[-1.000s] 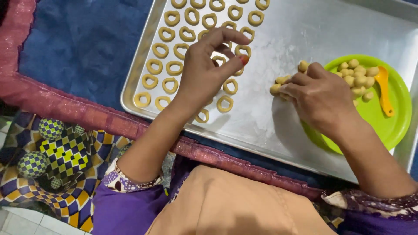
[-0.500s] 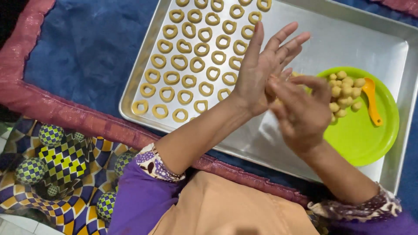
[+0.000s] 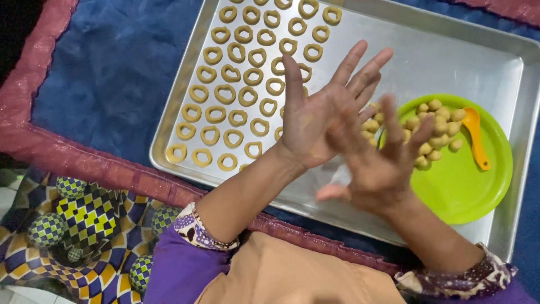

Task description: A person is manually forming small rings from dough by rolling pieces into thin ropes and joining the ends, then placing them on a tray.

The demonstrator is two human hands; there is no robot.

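No pkgs, labels, signs or screens in view near either hand.

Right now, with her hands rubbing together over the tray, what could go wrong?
Two things might. The left hand and right hand hover right above the dough rings on the metal tray; a dropped piece or a lowered palm could squash them. The dough balls are piled near the green plate's edge, so a bump could roll some off.
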